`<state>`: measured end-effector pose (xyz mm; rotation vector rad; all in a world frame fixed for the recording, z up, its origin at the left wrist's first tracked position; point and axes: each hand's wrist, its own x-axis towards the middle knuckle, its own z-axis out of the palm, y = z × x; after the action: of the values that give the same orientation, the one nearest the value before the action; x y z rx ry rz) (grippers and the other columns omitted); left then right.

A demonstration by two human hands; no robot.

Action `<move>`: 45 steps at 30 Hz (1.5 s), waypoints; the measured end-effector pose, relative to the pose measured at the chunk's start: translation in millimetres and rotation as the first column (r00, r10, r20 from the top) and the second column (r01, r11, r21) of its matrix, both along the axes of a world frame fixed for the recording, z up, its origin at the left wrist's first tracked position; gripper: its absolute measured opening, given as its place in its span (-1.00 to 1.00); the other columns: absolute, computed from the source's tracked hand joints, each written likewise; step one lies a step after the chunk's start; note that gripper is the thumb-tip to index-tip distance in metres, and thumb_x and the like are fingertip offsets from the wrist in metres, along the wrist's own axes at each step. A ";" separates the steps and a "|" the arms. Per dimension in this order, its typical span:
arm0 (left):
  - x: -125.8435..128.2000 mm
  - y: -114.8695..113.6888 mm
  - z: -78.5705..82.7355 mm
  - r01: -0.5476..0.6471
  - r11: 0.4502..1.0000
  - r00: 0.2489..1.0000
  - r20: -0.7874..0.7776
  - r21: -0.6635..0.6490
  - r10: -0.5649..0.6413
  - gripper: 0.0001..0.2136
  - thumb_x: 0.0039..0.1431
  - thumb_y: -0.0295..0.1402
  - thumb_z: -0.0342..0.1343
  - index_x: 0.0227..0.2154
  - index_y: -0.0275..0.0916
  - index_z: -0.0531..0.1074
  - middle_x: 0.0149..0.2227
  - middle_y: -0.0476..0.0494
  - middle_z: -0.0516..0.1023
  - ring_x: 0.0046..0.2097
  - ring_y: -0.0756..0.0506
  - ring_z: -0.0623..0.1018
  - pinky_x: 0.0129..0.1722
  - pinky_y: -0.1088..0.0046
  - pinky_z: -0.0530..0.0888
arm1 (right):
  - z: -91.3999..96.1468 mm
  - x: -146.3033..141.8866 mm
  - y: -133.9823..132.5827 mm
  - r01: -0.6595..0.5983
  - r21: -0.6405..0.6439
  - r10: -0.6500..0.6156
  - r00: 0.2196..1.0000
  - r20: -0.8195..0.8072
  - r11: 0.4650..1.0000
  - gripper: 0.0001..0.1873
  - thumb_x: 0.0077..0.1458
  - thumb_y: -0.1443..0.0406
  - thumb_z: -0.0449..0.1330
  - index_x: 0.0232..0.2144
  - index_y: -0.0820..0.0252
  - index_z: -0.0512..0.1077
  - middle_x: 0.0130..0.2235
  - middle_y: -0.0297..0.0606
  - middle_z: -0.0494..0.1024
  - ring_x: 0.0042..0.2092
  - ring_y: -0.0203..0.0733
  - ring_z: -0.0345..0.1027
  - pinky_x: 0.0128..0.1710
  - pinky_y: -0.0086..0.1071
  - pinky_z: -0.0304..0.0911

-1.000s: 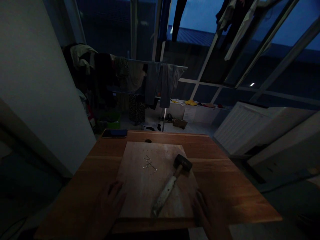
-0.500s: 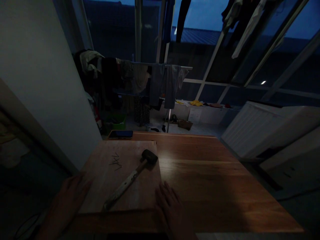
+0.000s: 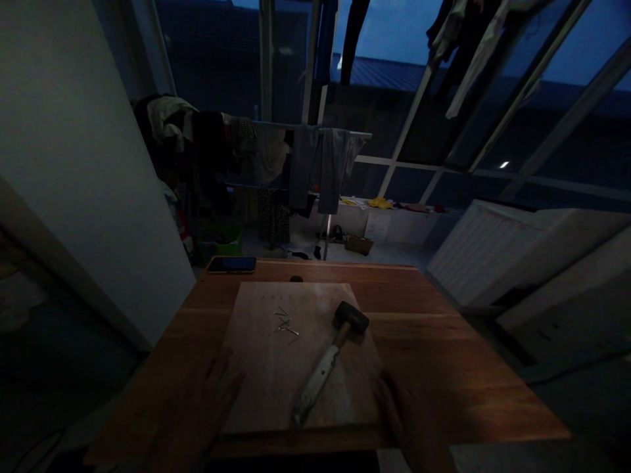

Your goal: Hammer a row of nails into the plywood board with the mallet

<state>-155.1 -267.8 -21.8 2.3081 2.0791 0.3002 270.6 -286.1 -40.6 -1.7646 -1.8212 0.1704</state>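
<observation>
A pale wooden board (image 3: 269, 381) lies on a brown wooden table (image 3: 444, 368). On the board rest a mallet (image 3: 328, 361), black head far and light handle toward me, and several loose nails (image 3: 284, 323). My left hand (image 3: 211, 407) lies at the board's near left edge, fingers stretched out flat. My right hand (image 3: 409, 420) rests at the board's near right edge, fingers extended. The room is very dark and both hands are dim.
A dark phone (image 3: 231, 264) lies at the table's far left corner. Beyond the table stands a drying rack with hanging clothes (image 3: 296, 164), a white wall (image 3: 73, 164) at left, a radiator (image 3: 473, 256) at right, and large windows behind.
The board with mallet and nails, which sat at the table's left half a second ago, now lies near the middle again, with my hands flanking its near corners.
</observation>
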 end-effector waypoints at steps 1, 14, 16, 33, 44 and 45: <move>10.6 -0.9 4.2 -0.022 0.999 0.998 0.050 -0.044 0.025 -0.66 0.23 -0.31 0.02 0.00 -0.05 0.58 0.19 -0.23 0.52 0.15 -0.33 0.53 -0.01 0.14 0.56 | -1.1 11.8 -4.6 0.029 0.027 -0.029 1.000 -0.009 0.999 -0.55 0.39 0.04 -0.04 0.00 0.13 0.52 0.00 -0.05 0.66 0.01 0.05 0.57 0.07 -0.09 0.45; 107.4 65.6 27.8 0.321 0.947 0.942 0.119 -0.034 -0.315 -0.37 0.31 0.01 0.03 0.34 -0.20 0.28 0.45 -0.34 0.13 0.44 -0.38 0.17 0.36 -0.03 0.23 | 33.9 -7.2 7.8 0.054 0.019 -0.052 0.993 -0.102 0.998 -0.54 0.40 0.05 -0.04 0.13 0.14 0.41 0.05 -0.01 0.60 0.03 0.04 0.53 -0.01 -0.14 0.42; 129.8 86.7 26.9 0.401 0.913 0.914 0.092 -0.071 -0.394 -0.29 0.30 0.08 0.03 0.37 -0.25 0.21 0.47 -0.40 0.03 0.47 -0.41 0.04 0.38 -0.05 0.15 | 48.1 -28.6 22.5 0.013 -0.130 -0.028 0.993 -0.115 0.991 -0.51 0.40 0.04 -0.03 0.21 0.13 0.37 -0.01 -0.03 0.64 -0.03 0.02 0.57 -0.09 -0.21 0.43; 220.1 111.5 27.3 0.763 0.628 0.525 0.419 0.153 -0.741 -0.62 0.29 -0.35 0.09 0.14 -0.28 0.38 0.15 -0.31 0.46 0.17 -0.18 0.46 0.17 0.25 0.44 | 29.3 -4.2 53.6 0.101 -0.074 -0.124 0.709 -0.694 0.992 -0.40 0.07 0.15 0.12 0.15 0.11 0.16 -0.01 -0.09 0.54 -0.06 0.03 0.54 -0.07 -0.07 0.47; 255.6 123.0 71.0 0.937 0.350 0.340 -0.213 -0.006 -0.916 -0.88 0.28 -0.48 0.11 -0.25 -0.26 0.55 -0.11 -0.22 0.54 -0.04 -0.18 0.51 -0.01 0.28 0.43 | 29.0 -4.3 55.9 0.148 -0.088 -0.164 0.963 -0.213 0.985 -0.41 0.22 0.29 -0.01 0.27 0.32 0.20 0.01 0.11 0.58 0.00 0.10 0.53 -0.01 -0.08 0.40; 260.0 122.2 71.9 0.938 0.346 0.334 -0.223 -0.015 -0.916 -0.87 0.28 -0.49 0.10 -0.28 -0.26 0.56 -0.11 -0.23 0.55 -0.05 -0.18 0.52 -0.02 0.27 0.43 | 31.3 -5.7 55.6 0.161 -0.115 -0.182 0.960 -0.214 0.980 -0.43 0.26 0.27 -0.03 0.28 0.32 0.20 -0.04 0.09 0.60 -0.06 0.09 0.56 -0.07 -0.11 0.41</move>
<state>104.8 -145.6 50.1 3.2043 0.3796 0.1293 264.9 -230.5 -9.3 -1.8773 -1.5150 0.3779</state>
